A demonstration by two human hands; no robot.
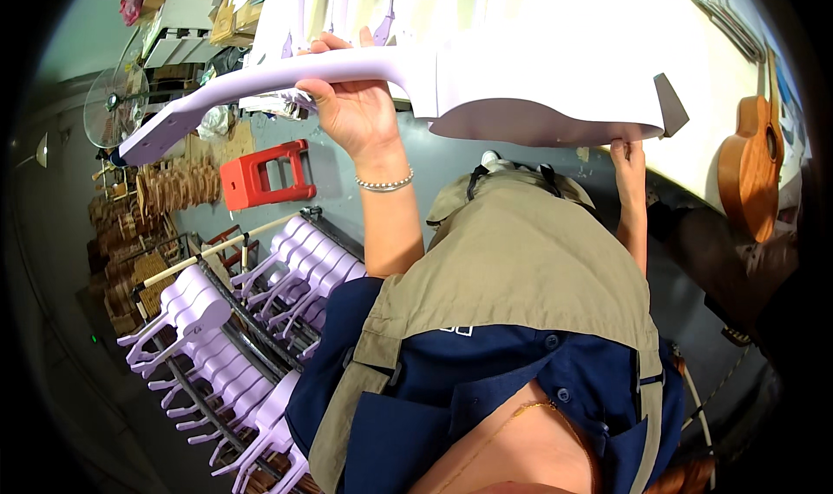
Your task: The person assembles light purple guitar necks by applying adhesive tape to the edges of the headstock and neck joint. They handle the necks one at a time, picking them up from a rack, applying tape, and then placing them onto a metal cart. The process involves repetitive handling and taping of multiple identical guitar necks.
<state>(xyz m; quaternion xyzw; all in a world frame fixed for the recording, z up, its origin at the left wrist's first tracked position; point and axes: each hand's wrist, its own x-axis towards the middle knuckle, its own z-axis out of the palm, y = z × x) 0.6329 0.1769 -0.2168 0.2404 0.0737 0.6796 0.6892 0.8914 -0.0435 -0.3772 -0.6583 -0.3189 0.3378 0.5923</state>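
A lilac ukulele (529, 125), with no strings on it, lies across in front of me, its headstock to the left and its rounded body to the right. The body's upper face is washed out by bright light. My left hand (357, 112) is closed round the neck, thumb on the near side and fingertips showing beyond it. At the tail end my right hand (628, 154) grips the body's near edge; most of its fingers are hidden. A stiff dark flap (671, 105), perhaps sandpaper, sticks out past the tail beside that hand.
Lower left stands a rack with several lilac ukuleles (213, 355). A red plastic stool (267, 174) is on the floor. On the pale worktable (694, 38) more lilac necks show at the far side. A brown ukulele (751, 168) is at right, near another person's arm (724, 260).
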